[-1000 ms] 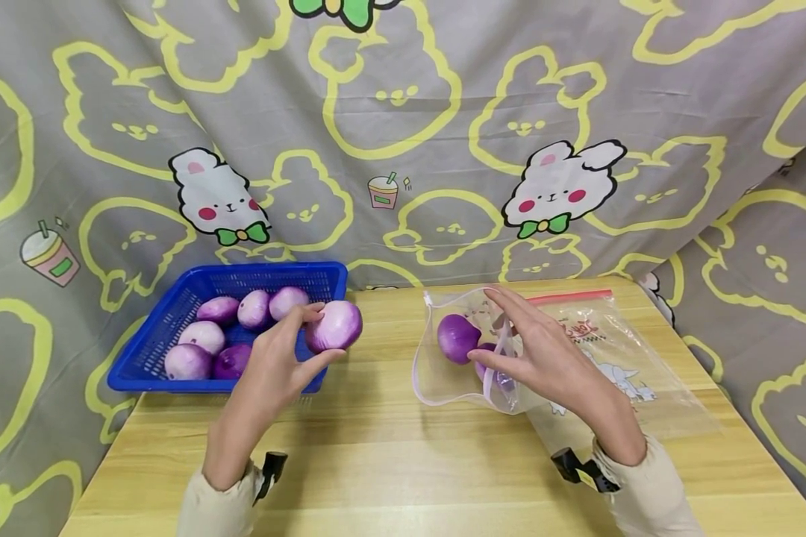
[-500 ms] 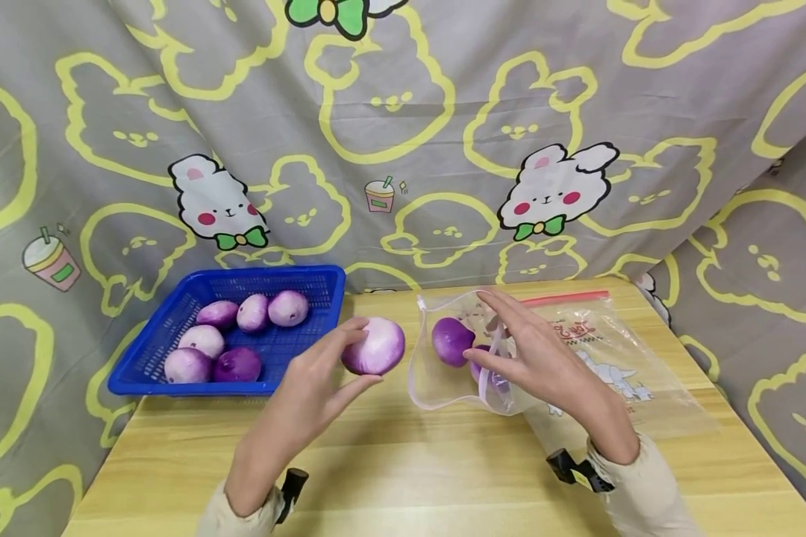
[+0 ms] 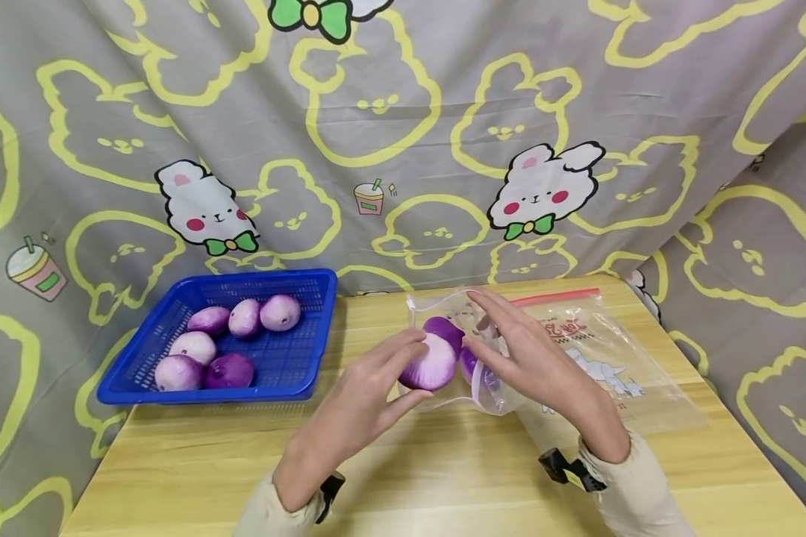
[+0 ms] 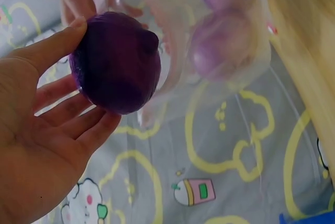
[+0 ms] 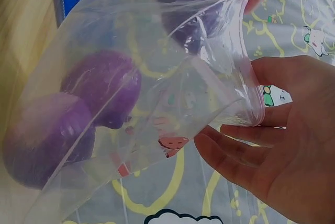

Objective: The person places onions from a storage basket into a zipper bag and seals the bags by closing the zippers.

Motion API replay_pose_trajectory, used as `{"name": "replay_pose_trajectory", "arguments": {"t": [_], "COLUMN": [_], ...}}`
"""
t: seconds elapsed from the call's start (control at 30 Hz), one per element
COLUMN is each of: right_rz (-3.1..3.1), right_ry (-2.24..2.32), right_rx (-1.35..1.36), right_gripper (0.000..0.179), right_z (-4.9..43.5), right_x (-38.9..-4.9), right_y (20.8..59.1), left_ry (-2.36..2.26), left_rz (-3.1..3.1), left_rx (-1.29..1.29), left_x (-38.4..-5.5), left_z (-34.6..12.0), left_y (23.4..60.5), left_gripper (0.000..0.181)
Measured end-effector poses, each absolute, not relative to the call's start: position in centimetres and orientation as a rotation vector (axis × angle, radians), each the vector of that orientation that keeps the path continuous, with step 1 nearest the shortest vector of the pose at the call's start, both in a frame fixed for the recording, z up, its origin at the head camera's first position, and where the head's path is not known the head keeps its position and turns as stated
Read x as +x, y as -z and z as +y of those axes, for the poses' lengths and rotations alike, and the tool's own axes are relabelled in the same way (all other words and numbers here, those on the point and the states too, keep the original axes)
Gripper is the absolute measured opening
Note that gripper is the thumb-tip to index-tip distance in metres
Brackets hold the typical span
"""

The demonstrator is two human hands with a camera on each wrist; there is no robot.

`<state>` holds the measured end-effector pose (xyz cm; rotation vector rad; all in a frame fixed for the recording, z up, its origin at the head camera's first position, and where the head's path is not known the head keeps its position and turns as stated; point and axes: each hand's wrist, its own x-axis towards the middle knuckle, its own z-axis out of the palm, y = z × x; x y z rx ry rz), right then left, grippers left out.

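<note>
My left hand holds a purple onion between thumb and fingers at the mouth of a clear zip bag. The left wrist view shows this onion as dark purple, with a small nub at one side. My right hand holds the bag's rim, thumb and fingers spread around the gaping mouth. Two purple onions lie inside the bag, one against the other. In the head view the held onion and left hand cover part of the bag.
A blue plastic basket with several onions stands on the left of the wooden table. A flat clear bag with a red zip strip lies at the right. A patterned grey curtain hangs behind the table.
My left hand has carried the onion rightward from beside the basket to the bag's mouth. My right hand keeps its hold on the bag, and the head view has shifted slightly.
</note>
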<state>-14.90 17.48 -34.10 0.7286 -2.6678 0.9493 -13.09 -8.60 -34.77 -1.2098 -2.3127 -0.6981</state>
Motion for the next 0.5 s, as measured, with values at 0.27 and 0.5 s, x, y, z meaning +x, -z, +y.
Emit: {"name": "replay_pose_trajectory", "arguments": {"t": [0.27,0.5], "right_rz": [-2.676,-2.673], "right_ry": [-0.945,-0.949], "right_rx": [0.736,0.725], "right_gripper": [0.065,0.065], "right_z": [17.3,17.4], "right_x": [-14.8,-14.8], "right_y": [33.9,33.9], "left_ry": [0.609,0.581], "left_rz": [-2.352,-2.425], "left_rx": [-1.247,-1.224], "left_x": [-13.4,-13.4], "left_z": [-6.9,-6.5], "left_y": [35.7,36.3], "left_gripper": [0.050,0.050]}}
